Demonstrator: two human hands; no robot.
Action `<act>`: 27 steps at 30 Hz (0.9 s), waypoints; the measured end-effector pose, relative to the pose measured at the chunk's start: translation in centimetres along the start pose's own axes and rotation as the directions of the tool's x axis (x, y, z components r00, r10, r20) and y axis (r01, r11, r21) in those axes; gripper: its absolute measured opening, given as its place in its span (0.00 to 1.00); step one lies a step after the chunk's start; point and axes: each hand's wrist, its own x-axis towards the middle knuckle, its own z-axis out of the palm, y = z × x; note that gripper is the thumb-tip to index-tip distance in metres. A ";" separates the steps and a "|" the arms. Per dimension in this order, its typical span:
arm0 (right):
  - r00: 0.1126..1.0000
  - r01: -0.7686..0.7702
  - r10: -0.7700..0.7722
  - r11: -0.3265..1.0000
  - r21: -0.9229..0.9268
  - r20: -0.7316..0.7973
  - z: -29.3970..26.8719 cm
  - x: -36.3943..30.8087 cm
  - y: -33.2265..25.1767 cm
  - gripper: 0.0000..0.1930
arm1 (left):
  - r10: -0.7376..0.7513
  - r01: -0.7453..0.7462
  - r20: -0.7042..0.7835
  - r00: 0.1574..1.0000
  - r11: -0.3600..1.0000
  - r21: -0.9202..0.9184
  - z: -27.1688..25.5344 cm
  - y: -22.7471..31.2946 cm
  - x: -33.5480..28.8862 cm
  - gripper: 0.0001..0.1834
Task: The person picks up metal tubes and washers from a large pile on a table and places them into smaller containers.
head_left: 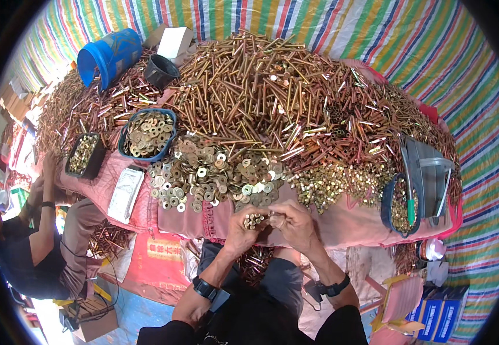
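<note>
At the near edge of the pink-covered work surface (pixel 174 223), my left hand (pixel 239 231) is closed around a bundle of brass-coloured bolts (pixel 253 221), whose ends point up. Right beside it, my right hand (pixel 296 225) pinches with thumb and fingers at the bundle's edge; whatever small piece it holds is too hidden to name. Just beyond both hands lie a heap of flat washers (pixel 212 172) and, to the right, a spread of small golden nuts (pixel 341 184). Behind these rises a large pile of bolts and metal sleeves (pixel 249 92).
A blue basin of washers (pixel 147 133), a black tray of nuts (pixel 85 155) and a silvery packet (pixel 126 194) are left. Rightward stands a dark bin of nuts (pixel 399 213) with a green marker (pixel 410 211). A blue bucket (pixel 108 57) lies tipped far left; a co-worker (pixel 36 236) sits left.
</note>
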 end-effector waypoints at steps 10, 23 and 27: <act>0.987 0.137 -0.151 0.972 -0.190 -0.060 0.2 0.4 -1.7 0.14 | 0.041 -0.043 0.045 0.998 0.998 0.042 -0.3 -0.4 0.0 0.14; 0.949 -0.298 0.307 0.948 0.108 -0.074 -1.0 -0.6 0.2 0.11 | 0.091 -0.080 -0.146 0.985 0.994 0.077 0.3 -0.5 -0.1 0.13; 0.921 -0.273 0.320 0.937 -0.219 0.222 -1.2 -0.3 0.9 0.10 | 0.032 -0.026 -0.150 0.988 0.999 0.043 0.3 -1.0 -0.4 0.13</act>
